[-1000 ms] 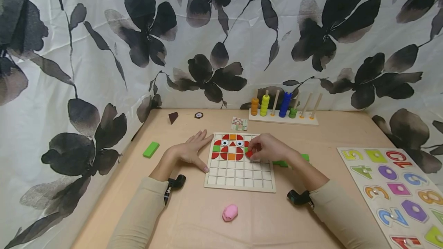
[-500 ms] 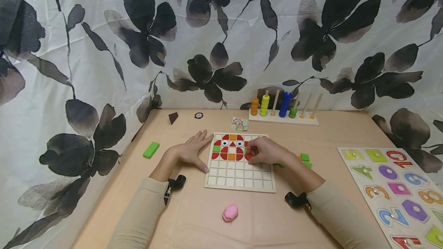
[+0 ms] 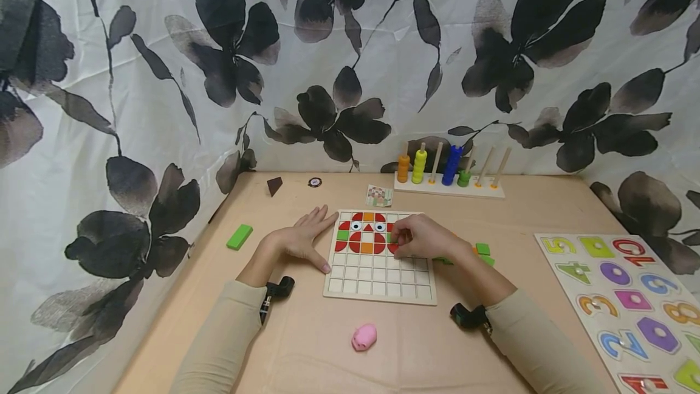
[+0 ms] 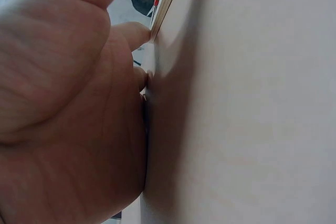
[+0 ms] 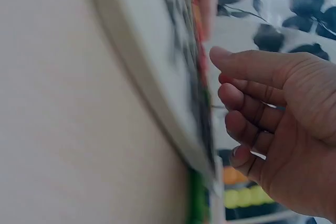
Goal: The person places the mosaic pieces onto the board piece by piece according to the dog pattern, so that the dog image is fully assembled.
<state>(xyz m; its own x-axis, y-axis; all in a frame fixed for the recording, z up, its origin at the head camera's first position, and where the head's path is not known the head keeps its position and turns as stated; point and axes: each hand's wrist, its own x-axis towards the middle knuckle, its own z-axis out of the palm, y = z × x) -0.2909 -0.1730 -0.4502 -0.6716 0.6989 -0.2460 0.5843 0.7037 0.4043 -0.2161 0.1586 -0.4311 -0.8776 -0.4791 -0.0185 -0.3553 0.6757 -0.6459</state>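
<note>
A white gridded mosaic board [image 3: 358,289] lies mid-table, its upper rows filled with red, green, orange and eye-printed tiles forming a picture. My left hand [image 3: 299,241] is spread flat on the table, its fingertips and thumb against the board's left edge. In the left wrist view its palm [image 4: 68,114] fills the left side. Over the board's right half, my right hand [image 3: 423,237] pinches a red curved tile [image 3: 392,248] between thumb and index finger, down at a cell beside the picture. Its other fingers [image 5: 241,124] are loosely curled. The hand partly covers the tile.
Green tiles [image 3: 483,249] lie partly behind the right forearm. A green block [image 3: 239,237] is at left, a pink pig toy [image 3: 363,337] in front. At the back are a picture card [image 3: 379,196] and a peg stacker [image 3: 448,187]. A number puzzle board [image 3: 629,315] lies right.
My right hand has lowered the red tile from above the board to the cell, then stayed almost still. The left hand has kept its place.
</note>
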